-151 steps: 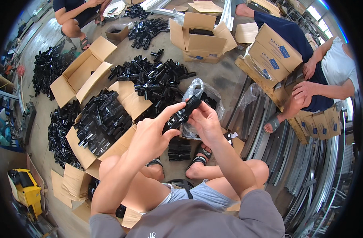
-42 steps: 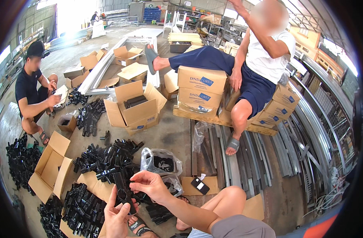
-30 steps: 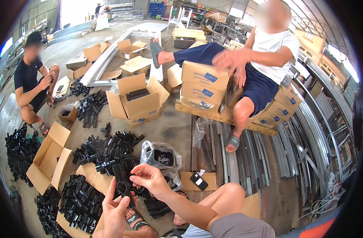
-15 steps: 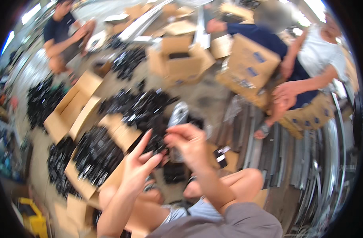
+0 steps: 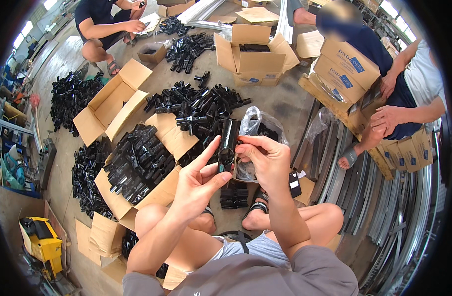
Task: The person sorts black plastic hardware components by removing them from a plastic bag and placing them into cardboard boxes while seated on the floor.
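Observation:
Upright between my two hands is a glossy black pipe fitting (image 5: 230, 134), a tube with a round opening at its lower end. My left hand (image 5: 194, 190) grips this lower end between fingers and thumb. Beside the tube's right edge, my right hand (image 5: 269, 159) pinches something small and dark, mostly hidden by the fingertips. Just beyond the hands lies a clear plastic bag (image 5: 250, 118) with dark pieces in it. A heap of black fittings (image 5: 191, 101) covers the floor farther ahead. To the left, an open carton (image 5: 107, 192) is packed with similar fittings.
Another open carton (image 5: 95, 116) and more fitting heaps (image 5: 73, 101) lie left. Ahead stands a carton (image 5: 255, 66) with black parts inside. Long metal profiles (image 5: 354, 187) line the right side, beside stacked boxes (image 5: 342, 74) and seated people. A yellow machine (image 5: 43, 241) stands lower left.
The view has shifted and become sharp. The black fitting now shows plainly, upright in my left hand, with my right fingers against its side. The person at upper left appears leaning farther forward.

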Demonstrator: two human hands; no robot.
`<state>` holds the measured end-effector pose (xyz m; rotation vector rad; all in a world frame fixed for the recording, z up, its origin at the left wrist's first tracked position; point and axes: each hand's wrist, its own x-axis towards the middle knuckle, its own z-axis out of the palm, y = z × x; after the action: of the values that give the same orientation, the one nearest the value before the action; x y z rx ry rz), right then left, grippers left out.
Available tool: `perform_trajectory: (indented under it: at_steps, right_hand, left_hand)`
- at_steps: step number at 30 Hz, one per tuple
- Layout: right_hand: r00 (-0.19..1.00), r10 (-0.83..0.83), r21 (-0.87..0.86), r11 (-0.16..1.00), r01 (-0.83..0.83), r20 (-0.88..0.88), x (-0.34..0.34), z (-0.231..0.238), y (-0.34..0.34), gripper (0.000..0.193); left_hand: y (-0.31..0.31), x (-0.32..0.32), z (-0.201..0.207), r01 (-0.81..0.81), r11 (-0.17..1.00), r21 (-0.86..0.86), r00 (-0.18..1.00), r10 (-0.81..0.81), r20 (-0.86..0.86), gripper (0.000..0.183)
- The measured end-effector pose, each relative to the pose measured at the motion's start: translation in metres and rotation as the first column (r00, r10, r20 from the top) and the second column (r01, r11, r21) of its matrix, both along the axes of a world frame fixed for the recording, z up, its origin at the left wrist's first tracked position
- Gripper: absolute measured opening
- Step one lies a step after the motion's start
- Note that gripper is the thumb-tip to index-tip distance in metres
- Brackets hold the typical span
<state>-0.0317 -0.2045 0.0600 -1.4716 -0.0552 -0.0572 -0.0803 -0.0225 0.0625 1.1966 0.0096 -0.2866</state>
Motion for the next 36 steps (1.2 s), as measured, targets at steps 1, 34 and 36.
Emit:
perform_trajectory:
  at_steps: [1,34,36]
  right_hand:
    - [1.0,0.003,0.033,0.999,-0.003,-0.006,0.0,0.001,0.0,0.019]
    - [0.882,-0.085,-0.329,0.907,0.261,0.464,0.002,-0.02,0.019,0.01]
    - [0.878,-0.148,-0.218,0.937,0.271,0.455,0.002,-0.023,0.019,0.009]
  left_hand:
    - [0.0,0.0,-0.001,-0.001,1.0,0.001,1.0,0.001,-0.002,0.083]
    - [-0.002,0.001,-0.001,-0.04,0.999,0.006,0.998,0.04,0.038,0.08]
    - [-0.005,0.003,-0.001,-0.021,0.998,-0.055,1.0,0.021,0.0,0.079]
